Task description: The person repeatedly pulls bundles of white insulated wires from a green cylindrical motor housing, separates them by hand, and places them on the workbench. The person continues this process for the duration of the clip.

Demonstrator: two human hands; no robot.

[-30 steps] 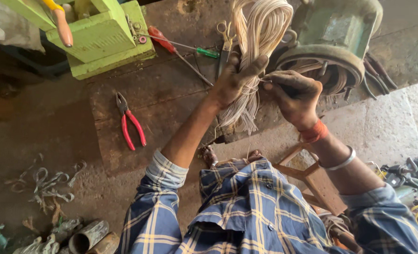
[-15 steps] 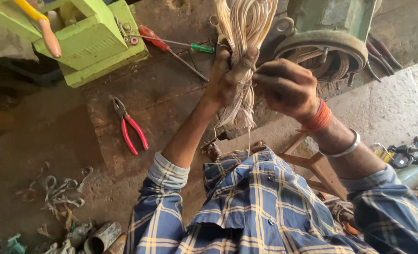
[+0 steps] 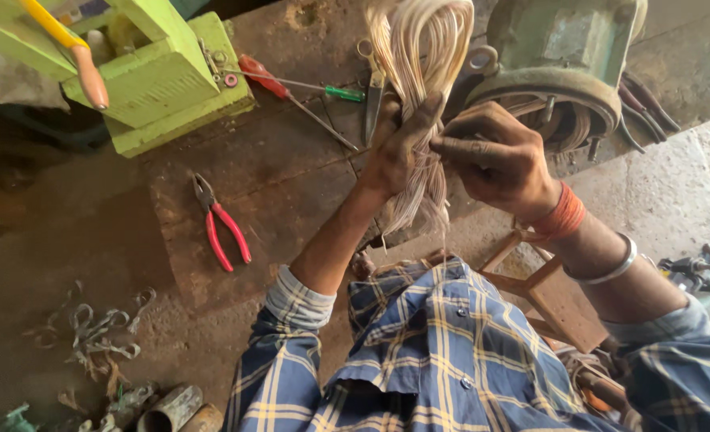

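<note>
— Wrapped tight around the bundle of pale wire [image 3: 420, 72], that's how my left hand [image 3: 395, 152] sits: fingers closed over the strands about where they gather, thumb up along them.

— And the other one?

— Over on the other side, my right hand [image 3: 495, 156] is pinched narrow, fingertips pressed together against the same bundle at the spot the left is squeezing. Whether it has a single strand between the tips or only presses on the bunch, I cannot tell.

— Where does the bundle run?

— Up out of my fist toward the top edge, looped and spread; below my fist the cut ends [image 3: 419, 212] fan out loose above my checked shirt [image 3: 443, 352]. It hangs in the air over the dark workbench [image 3: 291, 192], in front of the green motor housing [image 3: 559, 56].

— What's lying about?

— Red-handled pliers [image 3: 221, 224] flat on the bench, well left of my forearm. A red-handled screwdriver [image 3: 279, 84] and a green-handled one [image 3: 323, 90] near the lime-green machine [image 3: 155, 76], scissors [image 3: 373, 88] just beside my left knuckles. A wooden stool frame [image 3: 543, 292] stands under my right wrist.
</note>
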